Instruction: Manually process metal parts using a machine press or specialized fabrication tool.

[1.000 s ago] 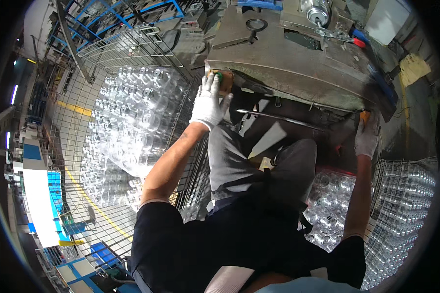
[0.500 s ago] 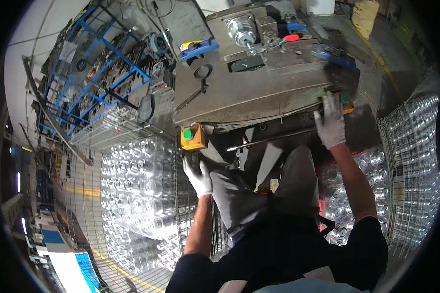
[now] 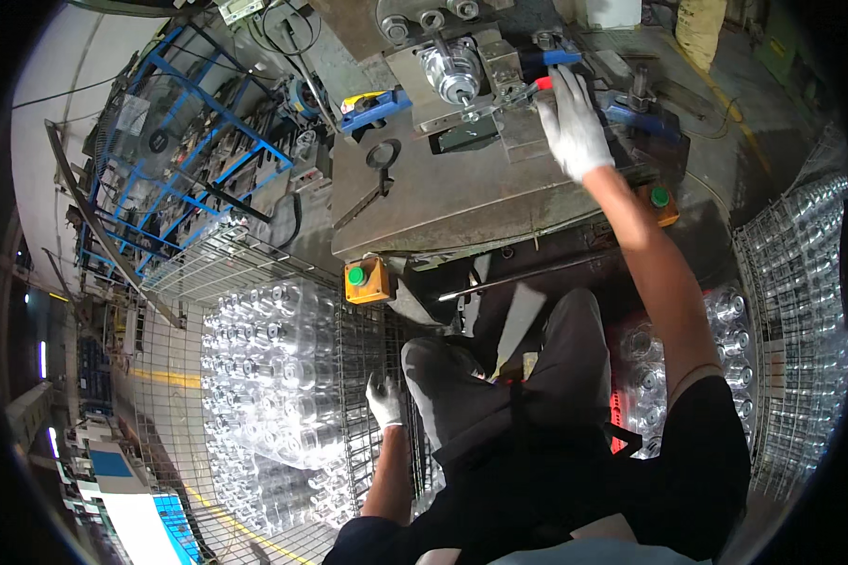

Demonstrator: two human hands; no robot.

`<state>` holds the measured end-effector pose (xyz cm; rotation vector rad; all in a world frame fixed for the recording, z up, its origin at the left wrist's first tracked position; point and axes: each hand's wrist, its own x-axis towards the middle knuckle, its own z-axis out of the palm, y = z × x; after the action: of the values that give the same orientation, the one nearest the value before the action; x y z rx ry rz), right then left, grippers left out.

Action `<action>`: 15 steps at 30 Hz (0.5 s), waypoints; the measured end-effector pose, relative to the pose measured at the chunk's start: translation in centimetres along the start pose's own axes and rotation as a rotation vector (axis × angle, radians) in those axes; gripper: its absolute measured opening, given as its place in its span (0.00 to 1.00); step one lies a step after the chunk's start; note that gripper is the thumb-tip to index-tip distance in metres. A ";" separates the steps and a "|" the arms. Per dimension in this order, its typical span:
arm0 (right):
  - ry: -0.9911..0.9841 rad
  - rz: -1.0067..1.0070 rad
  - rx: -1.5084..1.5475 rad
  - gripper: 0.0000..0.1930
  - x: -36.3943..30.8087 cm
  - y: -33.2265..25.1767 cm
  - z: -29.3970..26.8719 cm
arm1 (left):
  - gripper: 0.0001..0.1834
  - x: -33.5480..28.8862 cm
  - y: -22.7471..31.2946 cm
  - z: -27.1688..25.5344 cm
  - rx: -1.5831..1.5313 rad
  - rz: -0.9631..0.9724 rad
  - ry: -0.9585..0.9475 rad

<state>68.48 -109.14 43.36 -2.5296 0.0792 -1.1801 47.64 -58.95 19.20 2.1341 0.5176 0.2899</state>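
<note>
My right hand (image 3: 577, 132), in a white glove, reaches over the metal bench. Its fingers are stretched out beside the red-handled toggle clamp (image 3: 518, 93); the red grip's end is partly behind them, and whether they touch it I cannot tell. Left of the clamp, a shiny round metal part (image 3: 450, 73) sits in a fixture (image 3: 410, 71). Low at my left side, my gloved left hand (image 3: 384, 402) is held beside the wire cage (image 3: 353, 377), fingers loosely apart and nothing seen in them.
Green push buttons on orange boxes flank the bench front: left button box (image 3: 367, 280), right button box (image 3: 662, 200). Clear, shiny parts are stacked at left (image 3: 273, 377) and in the right cage (image 3: 806, 311). A ring-ended tool (image 3: 379, 169) lies on the bench (image 3: 424, 198).
My right hand has moved from beside the right button box up and forward to the red clamp handle. My left hand has dropped away from the left button box.
</note>
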 end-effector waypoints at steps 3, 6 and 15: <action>-0.118 0.112 0.110 0.19 3.8 3.0 1.3 | 0.25 -0.9 1.2 -1.1 -0.135 -0.097 -0.008; -0.233 0.031 0.042 0.20 5.0 3.6 -0.3 | 0.20 -0.6 0.4 -3.7 0.097 -0.013 0.098; -0.253 0.569 0.879 0.20 -4.5 0.6 -2.1 | 0.23 5.1 -3.8 -10.5 -0.039 -0.028 0.299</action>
<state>64.03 -109.43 41.10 -1.6794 0.1608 -0.4896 47.10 -47.00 22.18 2.0547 0.7061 0.6038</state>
